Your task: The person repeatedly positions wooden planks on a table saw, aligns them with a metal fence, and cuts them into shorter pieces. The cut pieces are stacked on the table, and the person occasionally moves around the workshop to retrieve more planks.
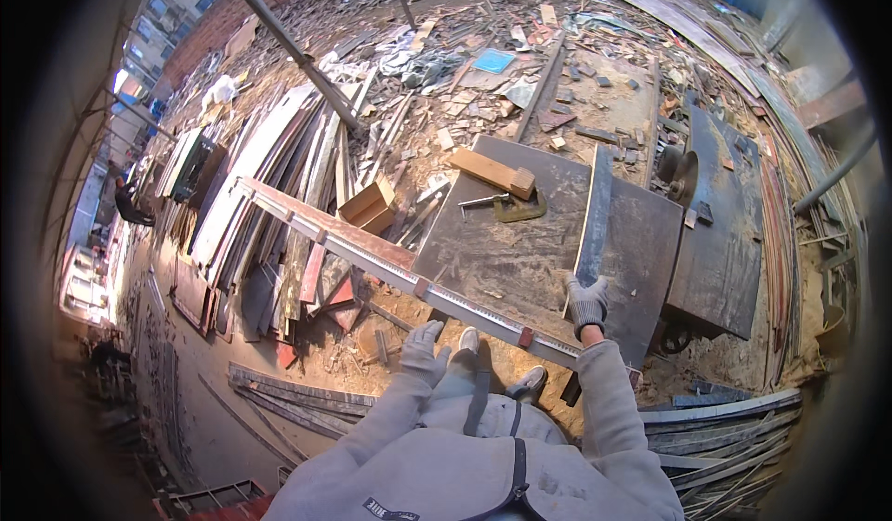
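Note:
My right hand (587, 303), in a grey knit glove, grips the near end of a long, narrow dark board (596, 219). The board lies lengthwise on a dark worktable (465, 252). My left hand (423, 349), also gloved, is empty with its fingers stretched out. It hovers on the near side of a long rail with a measuring scale (455, 307), which runs along the table's near edge and far out to the left. Farther back on the table lie a squared wood block (483, 170) and a metal C-clamp (520, 209).
A round saw blade (684, 177) stands beside a second dark tabletop (720, 233) on the right. Stacked boards (251, 168) and an open cardboard box (369, 207) are at left. Long strips (725, 437) lie near right. A slanting metal pole (297, 55) rises behind; scraps litter the ground.

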Available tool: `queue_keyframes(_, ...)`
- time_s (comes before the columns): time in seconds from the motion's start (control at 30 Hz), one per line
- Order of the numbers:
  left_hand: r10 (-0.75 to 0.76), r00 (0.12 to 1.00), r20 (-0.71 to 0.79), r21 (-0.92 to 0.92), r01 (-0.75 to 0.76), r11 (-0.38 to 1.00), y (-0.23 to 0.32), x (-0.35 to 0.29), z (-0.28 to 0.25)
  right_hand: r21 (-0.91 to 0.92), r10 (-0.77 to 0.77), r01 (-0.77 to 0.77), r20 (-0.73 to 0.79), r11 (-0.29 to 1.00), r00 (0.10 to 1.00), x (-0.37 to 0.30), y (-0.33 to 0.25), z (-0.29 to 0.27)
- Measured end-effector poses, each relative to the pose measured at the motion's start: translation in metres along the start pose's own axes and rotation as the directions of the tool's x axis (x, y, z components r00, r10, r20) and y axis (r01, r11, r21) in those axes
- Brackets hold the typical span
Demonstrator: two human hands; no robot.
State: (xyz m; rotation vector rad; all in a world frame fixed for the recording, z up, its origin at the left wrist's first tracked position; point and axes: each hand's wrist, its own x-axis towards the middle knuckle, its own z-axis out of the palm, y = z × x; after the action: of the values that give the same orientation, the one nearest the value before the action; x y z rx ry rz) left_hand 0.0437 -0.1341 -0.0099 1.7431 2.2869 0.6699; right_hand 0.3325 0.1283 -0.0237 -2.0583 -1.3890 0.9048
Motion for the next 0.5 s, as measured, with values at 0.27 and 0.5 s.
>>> queue_keyframes(0.27,-0.436,0.892,-0.123,-0.128,0.421,0.898,-0.034,-0.067,0.01,0.015,-0.355,0.366,0.284,0.931,0.891,0.091,-0.025,0.085)
queue_keyframes(0.5,-0.49,0.866,0.103,-0.117,0.5,0.858,-0.066,-0.008,0.01,-0.12,0.301,-0.276,0.362,0.954,0.882,0.179,-0.089,0.182)
